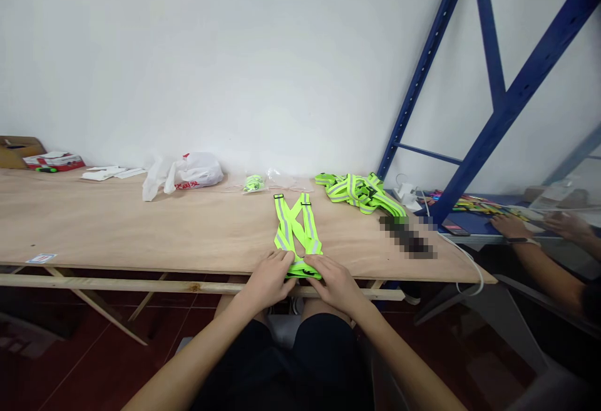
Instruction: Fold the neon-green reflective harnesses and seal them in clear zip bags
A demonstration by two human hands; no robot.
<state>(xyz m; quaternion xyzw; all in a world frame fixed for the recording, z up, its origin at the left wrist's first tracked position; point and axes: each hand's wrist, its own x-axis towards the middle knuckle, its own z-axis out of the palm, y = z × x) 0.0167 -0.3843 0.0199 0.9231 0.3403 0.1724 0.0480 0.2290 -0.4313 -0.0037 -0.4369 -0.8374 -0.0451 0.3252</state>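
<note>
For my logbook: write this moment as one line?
left hand: gripping neon-yellow reflective strap vest | right hand: gripping same vest | vest: flat on light plywood table

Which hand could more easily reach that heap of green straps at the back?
Likely the right hand. The heap lies behind and to the right, on its side; the left hand would have to cross the harness both hands are holding.
</note>
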